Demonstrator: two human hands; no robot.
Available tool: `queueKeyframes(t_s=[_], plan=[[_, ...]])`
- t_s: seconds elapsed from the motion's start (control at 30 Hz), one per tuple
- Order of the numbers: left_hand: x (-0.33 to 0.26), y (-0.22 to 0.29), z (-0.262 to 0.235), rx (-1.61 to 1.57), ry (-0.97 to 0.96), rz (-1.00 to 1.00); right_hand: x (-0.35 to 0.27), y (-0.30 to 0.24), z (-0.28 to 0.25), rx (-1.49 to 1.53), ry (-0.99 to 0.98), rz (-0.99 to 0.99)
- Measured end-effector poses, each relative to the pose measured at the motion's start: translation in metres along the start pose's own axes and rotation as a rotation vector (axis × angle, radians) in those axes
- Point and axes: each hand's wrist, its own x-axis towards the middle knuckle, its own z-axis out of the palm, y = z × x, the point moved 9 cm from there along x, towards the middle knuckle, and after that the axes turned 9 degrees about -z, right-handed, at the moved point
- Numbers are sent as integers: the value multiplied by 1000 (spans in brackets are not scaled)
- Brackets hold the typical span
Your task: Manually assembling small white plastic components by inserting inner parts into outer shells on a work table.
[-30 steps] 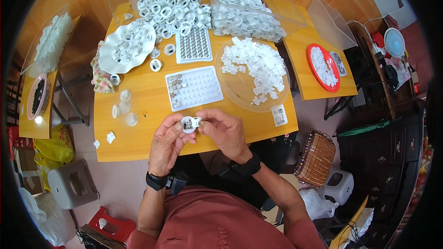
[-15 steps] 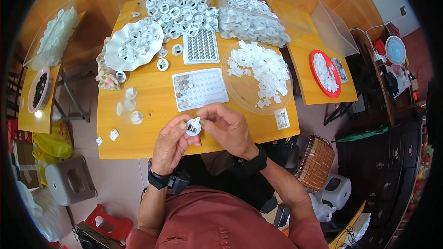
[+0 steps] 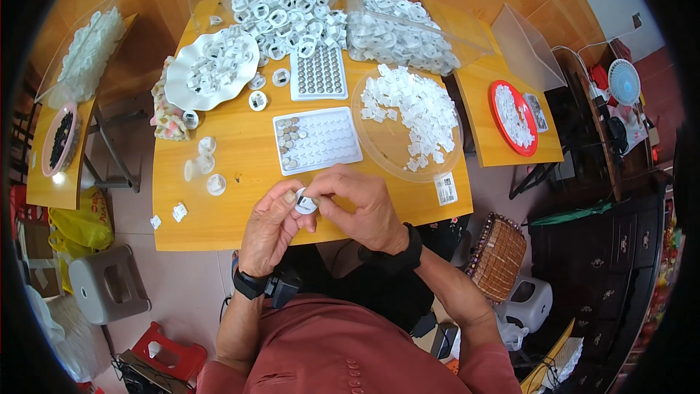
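My left hand (image 3: 271, 226) pinches a small white round plastic part (image 3: 305, 205) between thumb and fingers, just off the table's near edge. A dark opening or component shows in its face. My right hand (image 3: 357, 201) is closed, its thumb and fingertips at the part's upper right edge and partly covering it. Beyond my hands lies a white tray (image 3: 332, 166) with coin-shaped silver cells in its left pockets. Behind it, a second tray (image 3: 318, 95) is filled with silver cells. To the right, a clear round tray (image 3: 372, 147) holds many small white plastic pieces.
Heaps of white round parts (image 3: 281, 7) cover the table's back. A scalloped white dish (image 3: 175, 87) holds more. Loose translucent discs (image 3: 216, 184) and small white pieces (image 3: 179, 211) lie at left. A red tray (image 3: 500, 113) sits on the right side table. Stools (image 3: 109, 284) stand below.
My right fingertips have shifted up and left onto the top of the round part. The white tab that stuck up from it is no longer visible. My left hand has hardly moved.
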Motion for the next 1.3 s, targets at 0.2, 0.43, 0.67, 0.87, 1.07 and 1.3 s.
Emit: queueKeyframes(t_s=[0.2, 0.43, 0.67, 0.87, 1.07, 1.3], plan=[[-2, 1, 2, 13, 4, 5, -1, -8, 2, -104, -9, -58], [-4, -1, 1, 33, 15, 20, -3, -15, 3, -195, 2, -122], [-5, 1, 2, 27, -1, 44, -5, -17, 5, -217, 18, -102], [-6, 1, 3, 17, 1, 49, -7, -11, 4, -173, 59, -59], [-5, 1, 1, 19, 12, 41, -7, -16, 7, -238, 17, -142], [-4, -1, -2, 14, 30, 28, -6, -16, 8, -231, 16, -149]])
